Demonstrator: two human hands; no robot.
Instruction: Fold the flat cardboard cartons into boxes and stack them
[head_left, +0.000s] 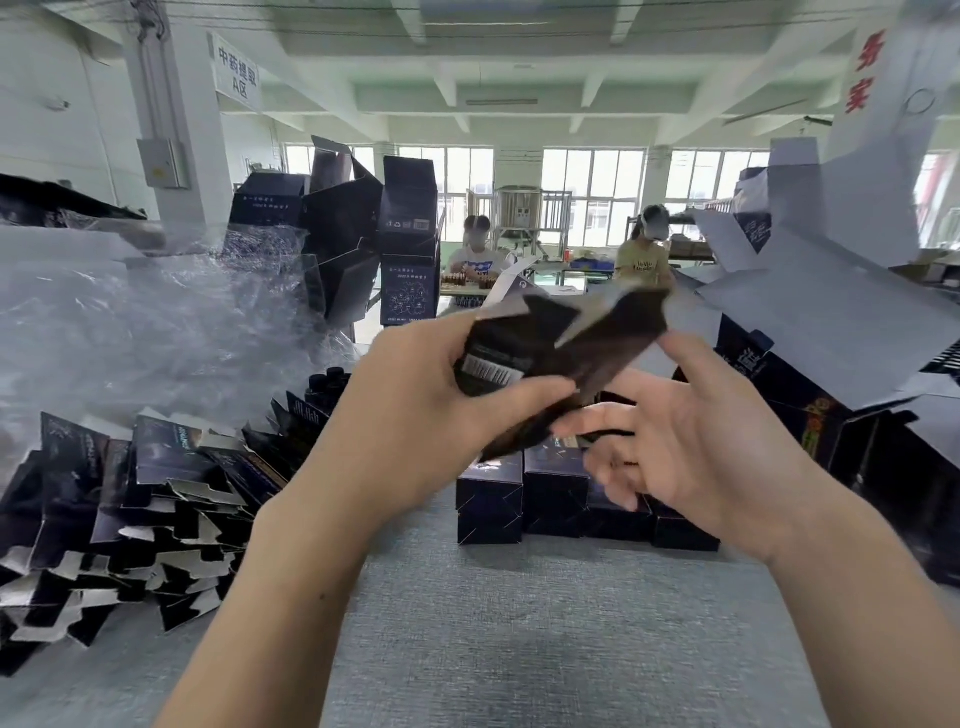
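Note:
A dark flat carton (566, 345) with a white barcode label is raised in front of me, blurred by motion, its flaps sticking up. My left hand (415, 405) grips its left end, thumb curled under the barcode. My right hand (691, 447) is beside and under the carton's right part with fingers spread and nearly straight, fingertips touching its lower edge. A heap of flat cartons (124, 514) lies at the left of the table. Folded dark boxes (524, 499) stand in a row behind my hands.
Grey felt covers the table (519, 623). Crumpled clear plastic wrap (145, 322) rises at the left, with tall opened boxes (405, 244) behind it. More opened cartons (810, 322) are piled at the right. Two people sit at a far bench.

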